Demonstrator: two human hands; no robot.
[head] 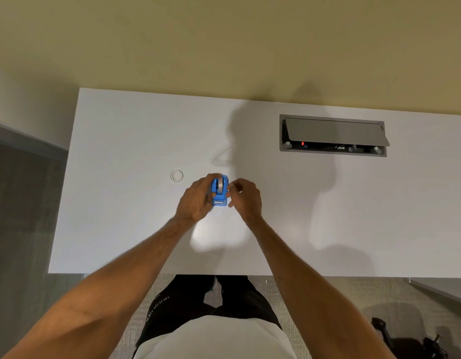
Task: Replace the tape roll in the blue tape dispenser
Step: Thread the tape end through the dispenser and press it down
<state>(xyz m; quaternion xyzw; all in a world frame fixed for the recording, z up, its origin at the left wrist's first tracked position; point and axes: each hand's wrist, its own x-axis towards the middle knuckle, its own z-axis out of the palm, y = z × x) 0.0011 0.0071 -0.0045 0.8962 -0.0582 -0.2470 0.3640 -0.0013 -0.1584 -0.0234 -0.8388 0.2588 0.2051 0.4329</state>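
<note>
Head view: the blue tape dispenser (220, 190) is seen standing on the white bench (120, 203), roughly midway between its near and far edges and left of centre. A tape roll (220, 184) is seated upright in its cradle. The dispenser is clasped from its left side by the left hand (195, 199), fingers curled over the far end, thumb pressed near the roll. The right hand (246, 196) is held just beside the dispenser's right side with fingers curled; whether anything is pinched in that grip cannot be told, though something pale shows at the fingertips. A second roll (176, 175) lies flat toward the left edge, near the dispenser but apart from it. An open cable hatch (333, 136) is set near the far right corner.

If the roll is pulled while the left hold is loose, the light dispenser could be tipped or dragged; a freed tape end could also be stuck to the fingers or back onto the roll
</note>
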